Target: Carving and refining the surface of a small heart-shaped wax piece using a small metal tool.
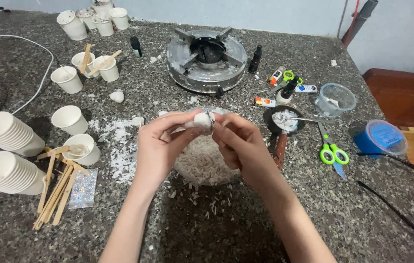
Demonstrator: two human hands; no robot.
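The left hand and right hand meet over the glass bowl, both pinched on a white wax lump; the right seems also to hold a small blade, hard to make out; the bowl holds pale shavings; behind it stands the metal burner; left of it, paper cups and wooden sticks; right of it, green scissors.

Speckled stone table; wooden sticks

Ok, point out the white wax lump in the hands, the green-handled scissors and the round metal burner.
white wax lump (200,120), head view, on its top face between the hands.
green-handled scissors (332,154), head view, on a handle loop.
round metal burner (181,57), head view, on its left rim.
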